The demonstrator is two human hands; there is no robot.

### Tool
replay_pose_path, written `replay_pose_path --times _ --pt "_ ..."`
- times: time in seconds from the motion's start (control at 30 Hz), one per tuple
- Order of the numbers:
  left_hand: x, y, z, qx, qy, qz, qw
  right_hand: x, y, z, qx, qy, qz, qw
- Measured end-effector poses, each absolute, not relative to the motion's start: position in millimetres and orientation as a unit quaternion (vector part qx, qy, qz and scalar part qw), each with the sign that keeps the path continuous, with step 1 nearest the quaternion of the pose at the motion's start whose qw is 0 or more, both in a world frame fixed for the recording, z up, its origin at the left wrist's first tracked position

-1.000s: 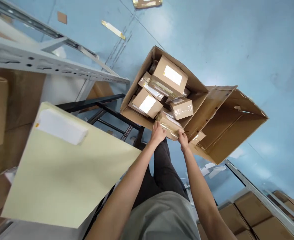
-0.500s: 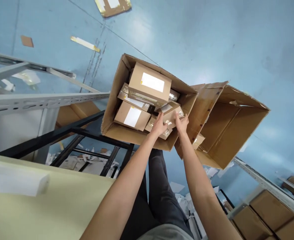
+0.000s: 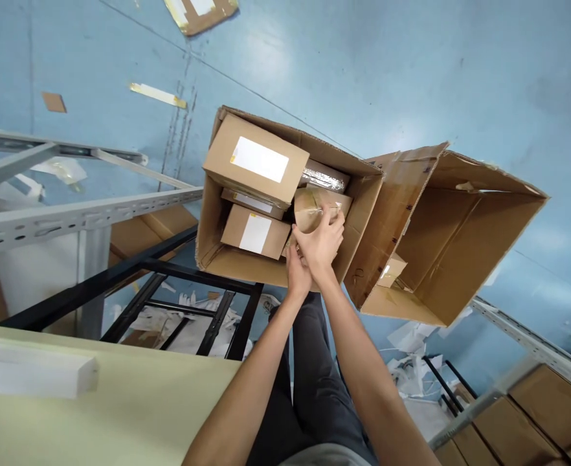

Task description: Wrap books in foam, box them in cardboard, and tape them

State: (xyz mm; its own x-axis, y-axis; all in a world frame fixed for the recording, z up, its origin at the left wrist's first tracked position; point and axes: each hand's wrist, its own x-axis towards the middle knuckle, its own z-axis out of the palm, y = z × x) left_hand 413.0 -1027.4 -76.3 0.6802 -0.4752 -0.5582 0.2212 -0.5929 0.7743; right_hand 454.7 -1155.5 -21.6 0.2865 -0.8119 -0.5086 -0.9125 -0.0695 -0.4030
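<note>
**Taped parcel held inside the open carton**

The right hand (image 3: pixel 320 244) curls its fingers over the near edge of a small taped parcel (image 3: pixel 320 206), gripping it. The left hand (image 3: pixel 297 272) sits just below and partly behind the right; whether it grips anything cannot be told.

The parcel lies in the right-hand part of the open carton (image 3: pixel 227 259), close to that carton's right wall. Its long axis runs roughly left to right, tilted slightly, with the broad taped face turned up toward the camera.

Adjacent items — a large labelled box (image 3: pixel 256 160) overhanging the carton's far-left rim, a smaller labelled box (image 3: pixel 255 232) just left of the parcel, and a silvery wrapped pack (image 3: pixel 325 176) behind it.

An empty carton (image 3: pixel 460 239) touches the right wall. Bare blue floor (image 3: pixel 412 71) lies open beyond both cartons — a black frame (image 3: pixel 169 285) borders the near-left side.
</note>
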Motion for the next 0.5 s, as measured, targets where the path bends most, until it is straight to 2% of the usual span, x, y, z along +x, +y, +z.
replay_pose_path --times 0.17,0.3,0.5 --pt "395 -1063 -61 0.805 -0.068 -0.365 0.463 415 -1190 -33 -0.73 0.615 0.028 0.298" --pt "405 -1101 -65 0.772 -0.102 -0.392 0.49 399 -1246 -47 -0.812 0.506 -0.004 0.292" --pt "434 -1124 -77 0.772 -0.151 -0.429 0.443 409 -1306 -53 -0.905 0.317 0.075 0.273"
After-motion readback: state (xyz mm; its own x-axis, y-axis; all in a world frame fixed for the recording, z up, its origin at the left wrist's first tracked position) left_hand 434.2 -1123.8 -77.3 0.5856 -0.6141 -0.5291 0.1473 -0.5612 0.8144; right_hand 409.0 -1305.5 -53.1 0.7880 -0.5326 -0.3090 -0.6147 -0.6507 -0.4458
